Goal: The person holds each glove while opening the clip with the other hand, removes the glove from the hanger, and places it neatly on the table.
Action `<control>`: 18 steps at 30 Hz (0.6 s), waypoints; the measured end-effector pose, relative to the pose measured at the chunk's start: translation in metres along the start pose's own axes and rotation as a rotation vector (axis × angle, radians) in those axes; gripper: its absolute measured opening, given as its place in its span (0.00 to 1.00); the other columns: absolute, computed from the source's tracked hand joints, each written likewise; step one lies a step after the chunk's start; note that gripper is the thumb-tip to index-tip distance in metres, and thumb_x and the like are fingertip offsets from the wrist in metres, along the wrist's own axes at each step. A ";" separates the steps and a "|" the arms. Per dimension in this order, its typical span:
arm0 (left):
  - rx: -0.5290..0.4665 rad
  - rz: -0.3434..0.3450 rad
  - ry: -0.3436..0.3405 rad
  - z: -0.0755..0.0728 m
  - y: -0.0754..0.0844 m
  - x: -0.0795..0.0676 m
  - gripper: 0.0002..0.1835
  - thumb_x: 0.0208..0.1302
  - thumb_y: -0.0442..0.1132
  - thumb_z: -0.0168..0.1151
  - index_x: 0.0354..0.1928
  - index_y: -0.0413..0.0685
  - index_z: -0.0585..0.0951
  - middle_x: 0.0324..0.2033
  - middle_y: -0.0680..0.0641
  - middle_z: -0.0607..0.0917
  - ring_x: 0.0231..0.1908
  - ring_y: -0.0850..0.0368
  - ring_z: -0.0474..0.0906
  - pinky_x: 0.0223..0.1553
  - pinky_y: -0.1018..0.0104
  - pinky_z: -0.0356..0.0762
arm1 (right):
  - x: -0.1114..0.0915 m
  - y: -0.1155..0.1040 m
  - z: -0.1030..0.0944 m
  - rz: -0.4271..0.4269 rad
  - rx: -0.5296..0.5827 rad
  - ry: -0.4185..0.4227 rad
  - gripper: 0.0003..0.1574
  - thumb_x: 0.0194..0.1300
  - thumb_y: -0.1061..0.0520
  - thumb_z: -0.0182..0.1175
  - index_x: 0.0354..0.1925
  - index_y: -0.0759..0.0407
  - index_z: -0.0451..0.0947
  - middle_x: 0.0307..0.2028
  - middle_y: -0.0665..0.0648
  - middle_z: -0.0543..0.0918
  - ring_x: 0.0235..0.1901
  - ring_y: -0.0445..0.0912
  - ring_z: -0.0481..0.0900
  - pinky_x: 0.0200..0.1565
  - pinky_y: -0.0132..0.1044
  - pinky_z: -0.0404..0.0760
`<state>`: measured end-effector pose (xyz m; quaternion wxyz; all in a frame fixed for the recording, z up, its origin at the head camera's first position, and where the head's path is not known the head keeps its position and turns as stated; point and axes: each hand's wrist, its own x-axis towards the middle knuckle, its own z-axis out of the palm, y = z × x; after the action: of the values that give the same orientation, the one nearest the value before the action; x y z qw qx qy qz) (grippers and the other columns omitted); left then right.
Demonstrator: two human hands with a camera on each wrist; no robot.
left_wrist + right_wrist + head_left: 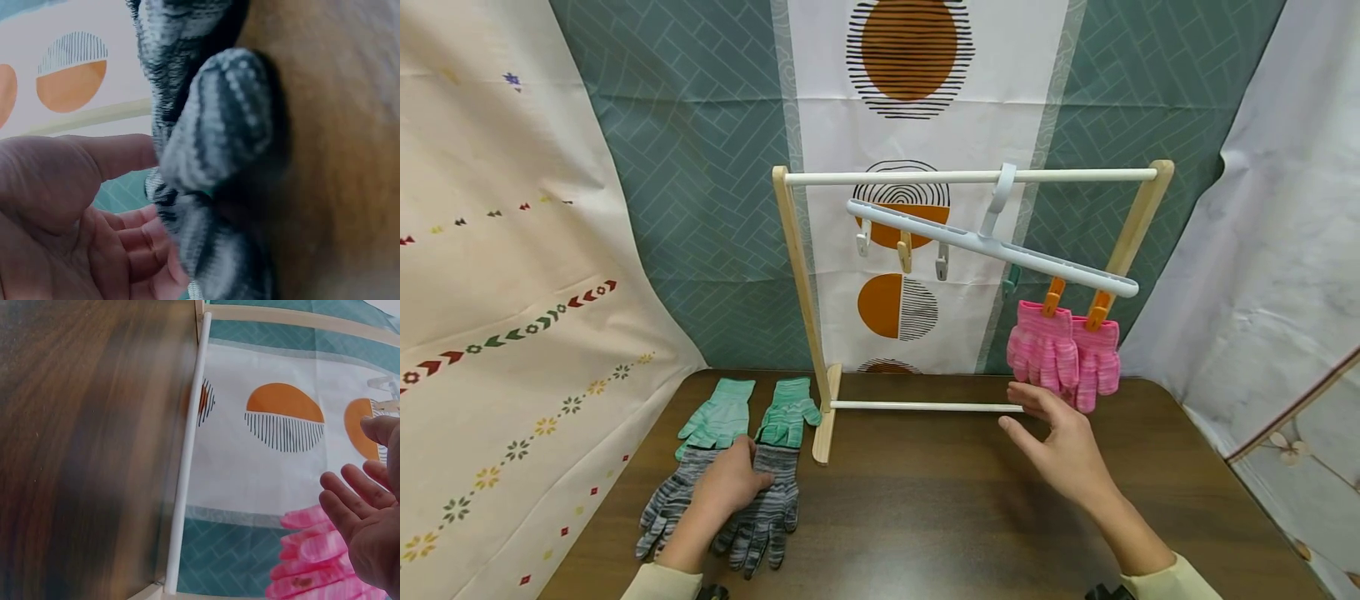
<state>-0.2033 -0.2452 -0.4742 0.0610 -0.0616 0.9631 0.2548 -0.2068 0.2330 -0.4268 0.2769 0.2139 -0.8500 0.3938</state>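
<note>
A pair of dark grey striped gloves (766,508) lies on the table at the left, cuffs against a pair of green gloves (786,412). My left hand (730,482) is over the grey pair; in the left wrist view its thumb and fingertips touch the grey knit (219,125), with no pinch visible. Pink gloves (1043,346) hang by orange clips (1054,296) from the right end of a white hanger (981,242), which tilts down to the right. Just below and in front of them my right hand (1060,446) is held up with fingers spread apart, holding nothing.
A rack with wooden sides (805,283) and a white top bar (895,177) carries the hanger. Other clips (905,252) hang along the hanger's left part. A low white bar (925,406) spans the rack's base on the brown table (925,517). Patterned cloths hang behind.
</note>
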 end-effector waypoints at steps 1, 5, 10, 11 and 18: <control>0.015 -0.007 0.002 0.000 0.000 -0.001 0.28 0.65 0.43 0.76 0.57 0.34 0.73 0.33 0.45 0.81 0.28 0.49 0.77 0.29 0.51 0.74 | 0.000 0.000 -0.001 0.005 -0.003 0.000 0.31 0.63 0.63 0.77 0.63 0.62 0.81 0.55 0.57 0.88 0.52 0.54 0.88 0.56 0.18 0.74; 0.052 -0.016 0.007 -0.002 0.001 -0.003 0.29 0.65 0.44 0.77 0.57 0.36 0.74 0.32 0.45 0.82 0.27 0.48 0.78 0.27 0.50 0.75 | -0.001 -0.002 -0.006 0.031 -0.013 0.006 0.31 0.64 0.62 0.77 0.63 0.60 0.81 0.55 0.57 0.88 0.51 0.54 0.88 0.56 0.17 0.72; 0.067 -0.011 0.009 -0.004 0.002 -0.003 0.30 0.65 0.44 0.77 0.59 0.35 0.74 0.35 0.44 0.84 0.28 0.48 0.80 0.28 0.48 0.76 | 0.000 -0.003 -0.013 0.036 -0.014 0.022 0.30 0.64 0.62 0.77 0.63 0.61 0.81 0.54 0.58 0.88 0.51 0.56 0.88 0.57 0.17 0.71; 0.067 -0.011 0.009 -0.005 0.002 -0.003 0.31 0.65 0.44 0.77 0.60 0.34 0.74 0.34 0.44 0.83 0.28 0.48 0.80 0.28 0.49 0.76 | 0.001 -0.004 -0.014 0.032 -0.016 0.027 0.30 0.64 0.63 0.77 0.63 0.61 0.81 0.53 0.58 0.89 0.51 0.56 0.88 0.57 0.17 0.71; 0.089 0.023 0.097 -0.009 0.009 -0.006 0.36 0.65 0.43 0.77 0.66 0.32 0.72 0.37 0.42 0.85 0.26 0.49 0.79 0.25 0.51 0.75 | 0.005 -0.008 -0.022 -0.004 -0.031 0.059 0.30 0.62 0.66 0.77 0.62 0.64 0.81 0.54 0.58 0.89 0.52 0.55 0.88 0.57 0.18 0.73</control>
<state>-0.1999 -0.2418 -0.4610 0.0141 -0.0599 0.9759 0.2092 -0.1990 0.2455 -0.4077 0.3056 0.1995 -0.8471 0.3864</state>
